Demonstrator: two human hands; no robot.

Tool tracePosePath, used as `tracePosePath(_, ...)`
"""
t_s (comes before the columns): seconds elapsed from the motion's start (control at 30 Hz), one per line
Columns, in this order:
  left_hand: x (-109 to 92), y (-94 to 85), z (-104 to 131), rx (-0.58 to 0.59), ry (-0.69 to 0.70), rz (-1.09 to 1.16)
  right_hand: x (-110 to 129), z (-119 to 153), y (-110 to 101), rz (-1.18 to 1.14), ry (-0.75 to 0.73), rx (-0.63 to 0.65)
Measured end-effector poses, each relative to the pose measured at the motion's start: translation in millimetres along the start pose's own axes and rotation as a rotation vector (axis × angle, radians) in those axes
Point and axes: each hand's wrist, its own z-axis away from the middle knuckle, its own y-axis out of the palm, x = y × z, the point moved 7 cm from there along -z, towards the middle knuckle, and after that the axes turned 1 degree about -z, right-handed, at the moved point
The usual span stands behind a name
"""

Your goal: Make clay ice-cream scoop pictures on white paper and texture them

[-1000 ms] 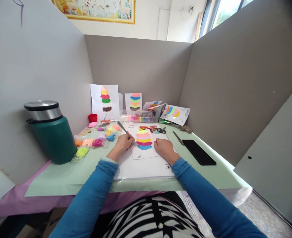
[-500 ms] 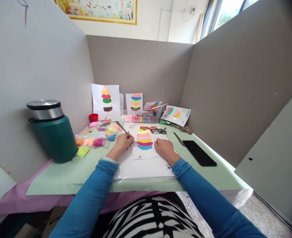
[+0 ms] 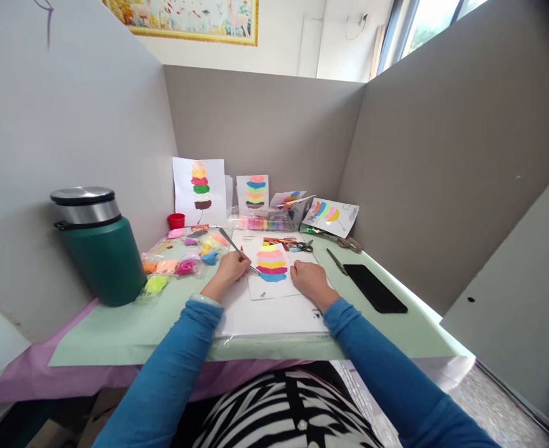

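My left hand [image 3: 234, 267] is closed around a metal fork [image 3: 229, 239], whose tines rest at the left edge of the lower colour bands. Under them lies a white card [image 3: 265, 292] bearing stacked wavy bands [image 3: 272, 263] in yellow, pink, magenta and blue. My right hand [image 3: 308, 277] rests curled at the card's right edge; whether its fingers hold anything is hidden. Larger white sheets [image 3: 269, 320] lie beneath the card. Scissors [image 3: 304, 246] and red sticks sit just behind it.
A green bottle [image 3: 101, 255] stands left, beside bagged coloured clay [image 3: 185, 267] and a red cup [image 3: 176, 221]. A black phone [image 3: 375, 289] and a knife-like tool [image 3: 336, 261] lie right. Picture cards [image 3: 213, 186] and a pack of coloured pieces [image 3: 265, 222] stand behind, before grey partitions.
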Motion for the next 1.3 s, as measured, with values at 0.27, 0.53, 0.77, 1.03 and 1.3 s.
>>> tracePosePath(0.27,-6.8,3.2,4.3,0.014,0.058,-0.007,1.1,1.0,-2.4,-0.004,-0.008,0.007)
tracePosePath(0.53,3.4,-4.7,-6.2,-0.032,0.029,-0.003,-0.2,-0.7,-0.2,0.001,-0.002,-0.013)
tracePosePath(0.77,1.1,-3.4,-3.7,-0.015,0.044,-0.018,0.5,-0.2,-2.0,0.001,-0.007,-0.011)
tracePosePath(1.03,0.7,-1.5,-3.5,-0.020,0.078,-0.010,0.6,-0.5,0.7,0.004,-0.011,-0.017)
tracePosePath(1.3,-2.8,-2.2,-0.9,-0.014,0.005,0.239,3.7,7.7,-28.8,-0.125,0.035,-0.101)
